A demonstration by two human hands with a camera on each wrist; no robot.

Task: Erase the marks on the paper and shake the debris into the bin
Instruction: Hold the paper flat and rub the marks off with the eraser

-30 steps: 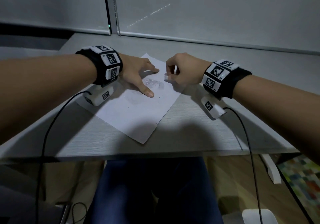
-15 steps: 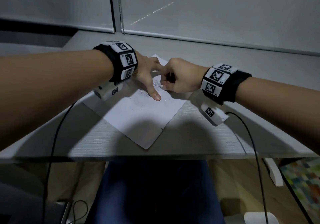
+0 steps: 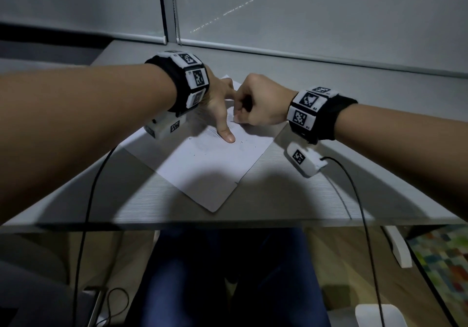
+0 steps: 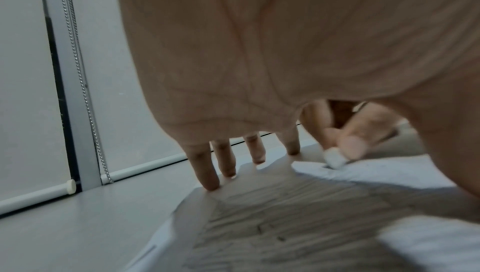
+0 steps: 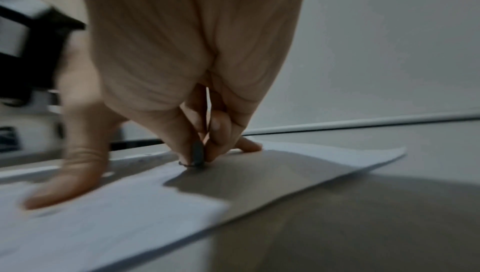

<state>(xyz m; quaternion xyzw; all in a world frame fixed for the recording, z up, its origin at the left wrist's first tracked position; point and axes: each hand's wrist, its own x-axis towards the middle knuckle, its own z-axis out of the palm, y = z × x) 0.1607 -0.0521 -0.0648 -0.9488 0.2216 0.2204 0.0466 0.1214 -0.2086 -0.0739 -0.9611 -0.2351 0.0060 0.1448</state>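
from the head view, the paper (image 3: 202, 164) lay askew near the front edge of the desk (image 3: 291, 200). the left hand (image 3: 217, 104) pressed it flat with spread, straight fingers. the right hand (image 3: 260, 106) was curled just beside it.

from the left wrist, a white eraser (image 4: 335, 158) was pinched against the sheet.

from the right wrist, curled fingers (image 5: 221, 130) gripped the eraser's dark tip (image 5: 198, 153) on the paper.

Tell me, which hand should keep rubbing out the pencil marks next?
Probably the right hand: it already pinches the eraser down on the paper. The left hand is spread flat, pressing the sheet, so it likely should hold it steady.
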